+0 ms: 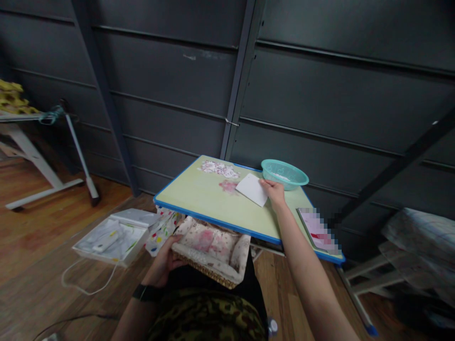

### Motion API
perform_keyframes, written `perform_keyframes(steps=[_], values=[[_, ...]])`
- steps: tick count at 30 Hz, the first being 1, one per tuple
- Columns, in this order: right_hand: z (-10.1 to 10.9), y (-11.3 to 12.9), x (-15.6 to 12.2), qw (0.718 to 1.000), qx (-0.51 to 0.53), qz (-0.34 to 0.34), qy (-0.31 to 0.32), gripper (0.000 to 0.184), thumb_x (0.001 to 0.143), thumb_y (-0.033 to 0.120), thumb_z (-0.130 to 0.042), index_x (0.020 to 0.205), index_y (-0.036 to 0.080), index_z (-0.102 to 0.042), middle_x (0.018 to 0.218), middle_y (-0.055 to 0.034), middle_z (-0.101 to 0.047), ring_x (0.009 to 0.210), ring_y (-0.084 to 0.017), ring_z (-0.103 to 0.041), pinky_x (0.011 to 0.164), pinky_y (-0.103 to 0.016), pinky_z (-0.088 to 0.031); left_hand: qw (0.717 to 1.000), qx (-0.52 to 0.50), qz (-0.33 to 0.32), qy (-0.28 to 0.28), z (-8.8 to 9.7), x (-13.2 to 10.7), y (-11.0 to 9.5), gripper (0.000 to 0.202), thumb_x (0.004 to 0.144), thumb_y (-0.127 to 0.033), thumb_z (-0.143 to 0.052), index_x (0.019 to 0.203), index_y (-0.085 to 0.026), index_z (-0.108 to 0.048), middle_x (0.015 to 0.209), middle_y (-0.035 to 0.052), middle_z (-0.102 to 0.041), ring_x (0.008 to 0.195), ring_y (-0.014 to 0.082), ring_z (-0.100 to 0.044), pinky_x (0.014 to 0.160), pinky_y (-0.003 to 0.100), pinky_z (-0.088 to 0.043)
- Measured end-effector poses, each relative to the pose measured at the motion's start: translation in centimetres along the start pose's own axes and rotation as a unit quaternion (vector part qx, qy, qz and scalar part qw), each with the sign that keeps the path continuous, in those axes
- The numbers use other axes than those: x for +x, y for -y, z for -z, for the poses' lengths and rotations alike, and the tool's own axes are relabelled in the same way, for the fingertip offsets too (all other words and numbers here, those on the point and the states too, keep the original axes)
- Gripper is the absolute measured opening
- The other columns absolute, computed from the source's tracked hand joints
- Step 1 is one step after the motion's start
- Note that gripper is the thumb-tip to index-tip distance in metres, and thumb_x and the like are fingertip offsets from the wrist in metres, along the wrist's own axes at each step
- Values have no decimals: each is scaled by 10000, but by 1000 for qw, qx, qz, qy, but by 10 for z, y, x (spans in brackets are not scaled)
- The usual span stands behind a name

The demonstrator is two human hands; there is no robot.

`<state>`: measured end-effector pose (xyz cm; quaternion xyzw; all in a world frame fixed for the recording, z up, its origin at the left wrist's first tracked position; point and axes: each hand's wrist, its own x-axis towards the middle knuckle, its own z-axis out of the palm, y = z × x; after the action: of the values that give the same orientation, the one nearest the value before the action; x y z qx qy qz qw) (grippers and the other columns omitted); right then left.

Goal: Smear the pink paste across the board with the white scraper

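Note:
My left hand [169, 258] grips the left side of a cloth-lined woven basket [222, 248], tilted just below the near edge of the table. Pinkish stains mark its pale lining. In my right hand [274, 189] is a flat white card [253, 188], held by its right edge low over the tabletop [192, 189]. Left of the card, a reddish smudge [228, 186] marks the yellow-green surface. Behind that lies a pile of small white and purplish pieces [219, 168]. A turquoise plastic basket [286, 174] stands just beyond my right hand, with some white bits inside.
On the table's right side lies a partly blurred phone-like slab [318, 232]. An open white box [112, 237] with a cord is on the floor at left, beside a dotted cloth [161, 229]. A dark panelled wall [170, 85] rises behind the table. A bottle [272, 327] is near my feet.

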<state>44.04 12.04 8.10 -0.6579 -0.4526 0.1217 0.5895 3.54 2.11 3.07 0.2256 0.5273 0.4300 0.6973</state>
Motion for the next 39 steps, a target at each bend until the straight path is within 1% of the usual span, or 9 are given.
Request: perform_keyframes(steps=[3,8,11,15,20,24,31,35,39], values=[[2,-2,0,999,-8,-24,-25,662,576,728,-763,816,115,-838,798,-122,-793,768,-289,-687,706,-382,-502,1000,4,1,-5,0,0,0,115,847,-267,-657,934,-194,-644,702,38,-719,595,220,-705,560,349,-644],[7,1,0,999,-17,-44,-13,570,591,676,-770,760,135,-817,696,-72,-749,685,-257,-655,641,-352,-470,1000,6,4,1,0,2,1,113,873,-272,-634,940,-184,-657,712,50,-728,610,219,-711,561,333,-641],[10,3,0,998,-24,-43,-39,526,591,643,-771,737,139,-811,659,-58,-725,670,-244,-634,625,-341,-454,1000,-1,3,5,2,4,3,99,870,-270,-637,920,-188,-660,694,46,-719,595,213,-700,545,327,-635],[11,6,-4,998,-7,-47,-35,488,533,616,-788,684,152,-795,637,-48,-708,642,-220,-596,611,-333,-419,1000,-10,-5,11,3,6,5,91,852,-272,-664,893,-191,-659,656,32,-690,586,210,-687,544,332,-637],[10,15,-10,993,60,-97,32,513,399,596,-876,644,156,-774,627,-61,-709,589,-199,-569,577,-328,-401,1000,-5,-5,8,4,6,6,119,864,-272,-646,940,-184,-667,711,49,-718,618,226,-707,558,353,-647],[9,22,-14,991,80,-103,42,595,348,647,-907,650,153,-768,639,-72,-717,580,-190,-565,562,-320,-391,1000,-7,-6,10,4,4,5,109,850,-273,-666,916,-186,-667,707,44,-713,616,221,-704,578,358,-653],[7,28,-19,992,63,-89,63,675,349,717,-887,683,140,-782,664,-86,-724,601,-199,-580,575,-327,-405,1000,-12,-1,10,1,0,1,102,839,-259,-683,917,-199,-653,695,34,-714,610,214,-699,572,345,-647],[5,32,-21,995,50,-60,64,728,396,789,-840,725,140,-801,694,-97,-738,643,-213,-599,614,-338,-420,1000,-9,-3,13,1,2,2,114,841,-271,-679,933,-207,-657,690,23,-697,603,213,-696,548,323,-628],[4,35,-22,996,31,-50,73,707,412,770,-838,722,135,-812,696,-96,-746,635,-206,-589,611,-332,-415,1000,-1,-6,16,3,3,4,139,841,-284,-679,947,-196,-657,732,38,-717,635,224,-710,586,346,-642]])
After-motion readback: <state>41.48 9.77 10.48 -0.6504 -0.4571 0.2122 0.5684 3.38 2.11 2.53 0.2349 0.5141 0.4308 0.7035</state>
